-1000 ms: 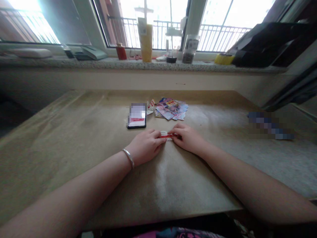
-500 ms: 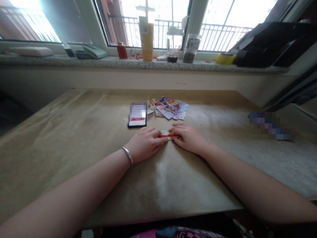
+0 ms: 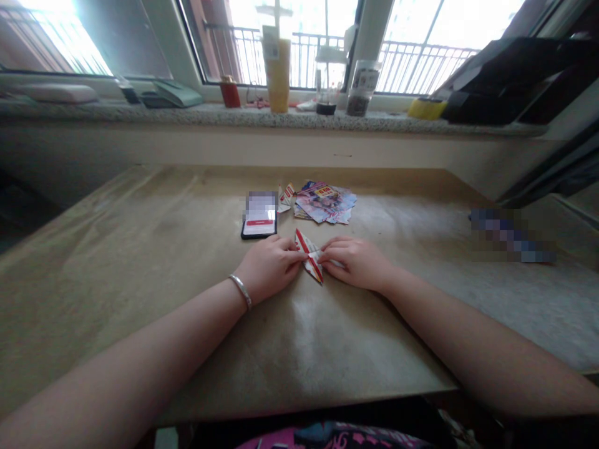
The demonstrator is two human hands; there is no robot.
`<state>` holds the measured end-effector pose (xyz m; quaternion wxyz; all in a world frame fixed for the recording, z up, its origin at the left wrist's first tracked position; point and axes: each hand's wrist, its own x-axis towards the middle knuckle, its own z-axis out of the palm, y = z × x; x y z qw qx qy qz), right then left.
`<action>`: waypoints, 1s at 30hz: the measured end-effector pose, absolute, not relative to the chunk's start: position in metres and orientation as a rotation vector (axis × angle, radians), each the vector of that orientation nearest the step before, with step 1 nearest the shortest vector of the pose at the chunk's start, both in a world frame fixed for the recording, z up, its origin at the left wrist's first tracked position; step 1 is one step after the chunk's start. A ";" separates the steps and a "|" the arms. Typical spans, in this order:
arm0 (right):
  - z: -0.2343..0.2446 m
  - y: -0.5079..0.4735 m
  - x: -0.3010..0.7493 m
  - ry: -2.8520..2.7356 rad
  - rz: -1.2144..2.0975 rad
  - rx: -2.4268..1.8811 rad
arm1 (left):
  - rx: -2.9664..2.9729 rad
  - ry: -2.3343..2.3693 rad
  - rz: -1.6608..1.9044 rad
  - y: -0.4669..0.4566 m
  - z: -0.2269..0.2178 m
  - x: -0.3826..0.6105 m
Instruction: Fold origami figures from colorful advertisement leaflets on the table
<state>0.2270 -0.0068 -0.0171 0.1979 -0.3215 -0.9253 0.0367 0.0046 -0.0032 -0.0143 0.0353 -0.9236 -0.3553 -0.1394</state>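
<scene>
A small folded paper (image 3: 307,249), white with a red stripe, lies slantwise between my hands in the middle of the table. It is pointed at its far and near ends. My left hand (image 3: 270,265), with a silver bracelet at the wrist, pinches its left edge between thumb and fingers. From the other side, my right hand (image 3: 353,262) grips the right edge, its fingertips close to the middle of the paper. The fingers cover parts of both edges.
Beyond my hands lie a phone (image 3: 259,215), another folded paper piece (image 3: 286,198) and a pile of printed paper sheets (image 3: 326,202). A blurred bluish item (image 3: 510,236) rests at the right. Bottles and jars line the stone windowsill (image 3: 393,122).
The folded paper has turned from lying crosswise to slanting away from me, and more of it shows. My hands have shifted slightly and stay on it.
</scene>
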 end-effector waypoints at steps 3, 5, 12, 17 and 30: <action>-0.017 -0.006 0.227 -2.620 0.104 -0.883 | -2.885 -1.088 -0.472 -0.004 -0.015 0.005; -0.019 -0.004 0.227 -2.597 0.079 -0.903 | -2.916 -1.067 -0.493 -0.003 -0.015 0.005; -0.028 0.003 0.231 -2.521 0.075 -0.964 | -3.087 -0.984 -0.665 0.002 -0.020 0.002; -0.026 0.000 0.228 -2.583 0.062 -0.867 | -3.177 -1.036 -0.787 0.003 -0.021 0.004; -0.025 0.009 0.236 -2.636 -0.030 -0.748 | -2.978 -0.938 -0.489 -0.007 -0.013 0.007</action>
